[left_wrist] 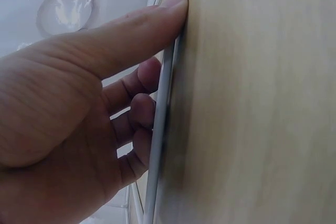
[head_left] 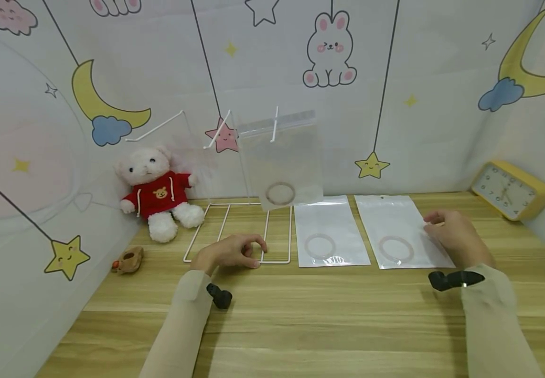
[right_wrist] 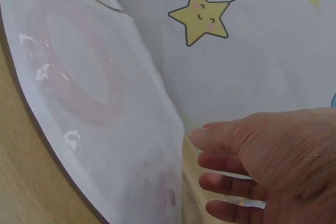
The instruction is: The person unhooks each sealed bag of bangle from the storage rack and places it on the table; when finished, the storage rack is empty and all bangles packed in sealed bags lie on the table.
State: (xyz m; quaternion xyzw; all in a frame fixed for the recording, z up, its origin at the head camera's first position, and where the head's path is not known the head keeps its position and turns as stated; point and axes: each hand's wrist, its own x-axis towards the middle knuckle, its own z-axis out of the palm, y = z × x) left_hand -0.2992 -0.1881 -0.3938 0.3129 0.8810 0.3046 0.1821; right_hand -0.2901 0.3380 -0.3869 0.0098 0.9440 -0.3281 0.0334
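Observation:
A white wire rack (head_left: pixel 267 231) has a flat base and upper hooks (head_left: pixel 274 126). One zip bag (head_left: pixel 284 157), with a pale bangle-like ring inside, hangs at its right hook. My left hand (head_left: pixel 234 251) is at the base's front bar (left_wrist: pixel 161 93), thumb over the bar, fingers loosely bent behind it, a gap between thumb and forefinger. Two similar bags lie flat, a middle bag (head_left: pixel 331 226) and a right bag (head_left: pixel 397 220), each showing a ring. My right hand (head_left: pixel 458 236) is by the right bag's edge, fingers extended with nothing between them.
At the left sits a white teddy bear (head_left: pixel 159 189) in a red hoodie, with a small brown object (head_left: pixel 129 261) in front. A yellow clock (head_left: pixel 513 189) stands at the back right. A patterned backdrop (head_left: pixel 409 131) rises behind the wooden table (head_left: pixel 329 320).

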